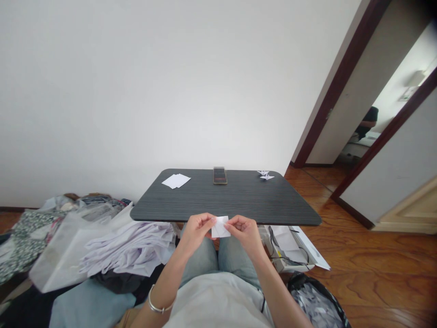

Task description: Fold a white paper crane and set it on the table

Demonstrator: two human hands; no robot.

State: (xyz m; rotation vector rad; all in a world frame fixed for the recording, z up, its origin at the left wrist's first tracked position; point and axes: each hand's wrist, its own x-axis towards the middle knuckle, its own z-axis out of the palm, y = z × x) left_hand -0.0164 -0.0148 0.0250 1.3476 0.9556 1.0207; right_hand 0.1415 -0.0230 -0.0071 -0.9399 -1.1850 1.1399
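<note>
A small folded piece of white paper (pixel 221 227) with crease lines is held up just in front of the table's near edge, above my lap. My left hand (pixel 199 229) pinches its left side between thumb and fingers. On the opposite side, my right hand (pixel 245 230) grips the paper's edge the same way. Some fingertips are hidden behind the sheet. On the dark table (pixel 191 205), a small stack of white paper sheets (pixel 175 181) lies at the back left. Folded white paper cranes (pixel 266 177) rest at the back right.
A phone-like device (pixel 220 176) stands at the table's back middle, near the wall. Piled clothes (pixel 133 248) lie to the left. Right of my legs are a white box with cables (pixel 290 248) and a black-bagged bin (pixel 317 300). A person (pixel 368 120) shows through the doorway.
</note>
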